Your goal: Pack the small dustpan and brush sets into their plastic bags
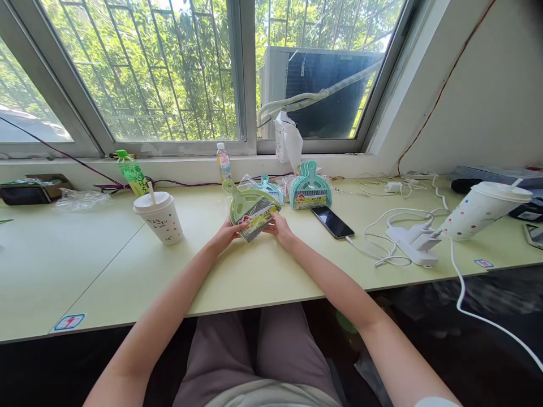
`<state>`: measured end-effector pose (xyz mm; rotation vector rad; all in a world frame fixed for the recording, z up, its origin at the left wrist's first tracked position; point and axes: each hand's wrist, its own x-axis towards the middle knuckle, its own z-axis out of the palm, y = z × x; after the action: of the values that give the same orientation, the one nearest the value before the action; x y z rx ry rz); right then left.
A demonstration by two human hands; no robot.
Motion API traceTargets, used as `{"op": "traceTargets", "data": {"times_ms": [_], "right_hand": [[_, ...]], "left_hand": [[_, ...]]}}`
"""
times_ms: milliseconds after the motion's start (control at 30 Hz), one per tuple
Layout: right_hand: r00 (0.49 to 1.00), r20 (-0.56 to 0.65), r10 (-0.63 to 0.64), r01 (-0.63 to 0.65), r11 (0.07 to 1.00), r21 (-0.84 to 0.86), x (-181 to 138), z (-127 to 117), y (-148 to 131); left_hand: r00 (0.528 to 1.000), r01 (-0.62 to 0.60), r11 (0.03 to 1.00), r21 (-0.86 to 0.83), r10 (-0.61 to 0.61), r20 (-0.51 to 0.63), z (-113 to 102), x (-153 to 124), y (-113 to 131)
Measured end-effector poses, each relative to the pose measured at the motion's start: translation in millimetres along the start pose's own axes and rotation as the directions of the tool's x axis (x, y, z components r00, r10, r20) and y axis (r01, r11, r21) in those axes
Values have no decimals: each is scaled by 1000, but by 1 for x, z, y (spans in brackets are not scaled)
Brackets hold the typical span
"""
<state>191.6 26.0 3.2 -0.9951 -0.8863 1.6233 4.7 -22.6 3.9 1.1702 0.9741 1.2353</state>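
Note:
A light green mini dustpan-and-brush set (pixel 248 208) in a clear wrapper with a printed label rests on the pale green desk (pixel 263 271). My left hand (pixel 225 232) grips its lower left edge and my right hand (pixel 278 226) grips its lower right edge. Behind it lie two more packaged sets in teal: a small one (pixel 268 188) and a larger one (pixel 310 188) propped upright near the window sill.
A white paper cup with lid and straw (pixel 160 217) stands left of my hands. A black phone (pixel 333 221) lies to the right, with white cables and a power strip (pixel 410 241) and a tilted dotted cup (pixel 481 209). Bottles (pixel 133 173) stand by the sill.

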Motion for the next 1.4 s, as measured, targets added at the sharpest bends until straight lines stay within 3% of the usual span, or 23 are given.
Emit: {"op": "traceTargets", "data": {"times_ms": [433,567,633,700,900,1233,1400], "right_hand": [[998,-64,19,-17,1000,26,4,-7,-7],[992,124,-30,21,997,70,6,-5,-7],[959,270,-86,67,995,80,3,-4,-4],[930,340,-137,118,990,77,0,-1,0],[970,179,-164,161,986,33,-4,2,10],[924,347,-162,185,982,-33,2,-10,-5],[948,265,-176,200,977,-66,-2,-8,-1]], "left_hand": [[1000,17,1000,9,-17,11,-3,-1,1],[999,-6,998,-62,4,-41,-5,0,4],[999,8,996,-90,-12,-48,-9,1,6],[999,25,994,-105,-28,-21,-13,2,8],[995,95,993,-66,-95,6,-15,1,6],[997,68,995,-74,-70,-25,-7,1,2],[997,74,997,-21,-74,12,-6,-2,3]]}}
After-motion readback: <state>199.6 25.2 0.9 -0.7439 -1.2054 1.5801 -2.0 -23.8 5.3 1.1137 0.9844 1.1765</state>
